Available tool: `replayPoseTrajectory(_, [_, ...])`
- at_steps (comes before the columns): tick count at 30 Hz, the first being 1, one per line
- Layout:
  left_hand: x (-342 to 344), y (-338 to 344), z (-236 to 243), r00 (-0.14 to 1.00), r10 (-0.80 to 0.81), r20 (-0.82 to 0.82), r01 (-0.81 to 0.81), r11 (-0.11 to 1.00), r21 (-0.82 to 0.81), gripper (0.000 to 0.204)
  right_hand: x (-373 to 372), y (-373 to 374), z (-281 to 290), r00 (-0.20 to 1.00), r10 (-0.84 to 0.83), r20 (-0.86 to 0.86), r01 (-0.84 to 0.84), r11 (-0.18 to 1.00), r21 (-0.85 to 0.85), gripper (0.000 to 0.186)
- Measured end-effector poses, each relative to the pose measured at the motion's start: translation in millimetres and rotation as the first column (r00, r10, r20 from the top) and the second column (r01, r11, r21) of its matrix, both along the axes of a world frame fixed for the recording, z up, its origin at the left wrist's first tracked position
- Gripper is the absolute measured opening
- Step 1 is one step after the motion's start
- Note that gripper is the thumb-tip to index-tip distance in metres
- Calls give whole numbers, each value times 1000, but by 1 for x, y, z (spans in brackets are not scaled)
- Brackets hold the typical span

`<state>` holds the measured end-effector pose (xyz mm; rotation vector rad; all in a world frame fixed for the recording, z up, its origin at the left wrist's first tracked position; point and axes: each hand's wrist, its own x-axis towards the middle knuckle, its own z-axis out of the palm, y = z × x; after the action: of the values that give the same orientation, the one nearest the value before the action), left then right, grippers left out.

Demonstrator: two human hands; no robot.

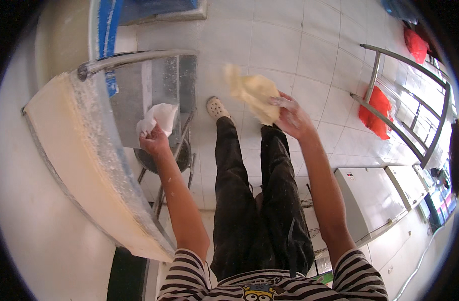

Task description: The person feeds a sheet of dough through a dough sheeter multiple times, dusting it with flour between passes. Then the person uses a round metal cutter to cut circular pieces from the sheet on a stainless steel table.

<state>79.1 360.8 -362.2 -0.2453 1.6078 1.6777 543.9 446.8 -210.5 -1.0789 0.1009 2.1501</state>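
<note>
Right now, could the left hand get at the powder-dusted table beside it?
Probably yes: nothing visible stands between the left hand and the near edge of the powder-dusted table, though it already holds a white sheet, so it isn't free to grasp.

Against those trousers (237, 215), a dull black, the yellow sheet (254, 95) just beyond them shows a buttery tint, though it's blurred, so the shade may be paler than I'd swear to. Left of the trousers there's a plain white sheet (163, 116). Further left of them, the table (79, 130) is creamy beige, speckled white along the edge nearest them. The clog (218, 107) at the trouser cuff is cream dotted with dark holes; the floor tiles (277, 45) beyond are off-white with thin grey lines. Above the trousers' waist, the shirt (187, 271) runs black-and-white stripes. Right of the trousers sits a bright red bundle (381, 100).
</note>
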Motion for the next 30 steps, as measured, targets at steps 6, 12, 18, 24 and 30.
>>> replayPoseTrajectory(6, [79, 40, 80, 922, 328, 207, -323, 945, -59, 75, 120, -71, -36, 995, -42, 94, 50, 995, -84, 62])
replayPoseTrajectory(12, [204, 2, 26, 919, -358, -164, 258, 863, -434, 39, 223, -114, -123, 972, -21, 235, 35, 998, -55, 54])
replayPoseTrajectory(18, [165, -17, -173, 302, -839, -452, 445, 544, -711, 32, 315, -105, -194, 857, 59, 512, -51, 998, -29, 49])
replayPoseTrajectory(24, [48, -3, -308, -288, -957, 42, -177, 10, -984, 45, 385, -123, -226, 745, -40, 666, 47, 999, 6, 51])
replayPoseTrajectory(30, [37, 33, -310, -173, -974, 149, -43, -144, -989, 61, 414, -148, -200, 576, -189, 796, 345, 938, -27, 48])
